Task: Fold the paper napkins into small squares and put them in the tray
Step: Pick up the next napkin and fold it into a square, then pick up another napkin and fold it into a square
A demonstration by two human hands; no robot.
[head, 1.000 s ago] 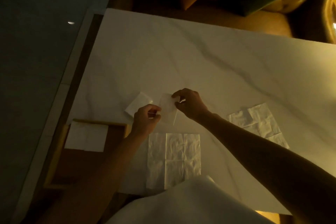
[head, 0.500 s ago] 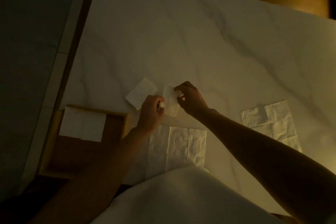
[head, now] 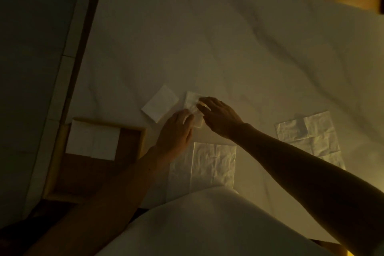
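Head view is showing both hands pressing flat on a small folded napkin (head: 193, 108) near the tabletop's (head: 228, 37) left edge: left hand (head: 176, 131) and right hand (head: 220, 116) are lying open on it, fingers spread, gripping nothing. Another folded square (head: 160, 103) is sitting just beside it. At the near-left corner, the wooden tray (head: 133, 147) is holding folded napkins (head: 93, 143). Two unfolded napkins (head: 212, 164) are waiting along the near edge.
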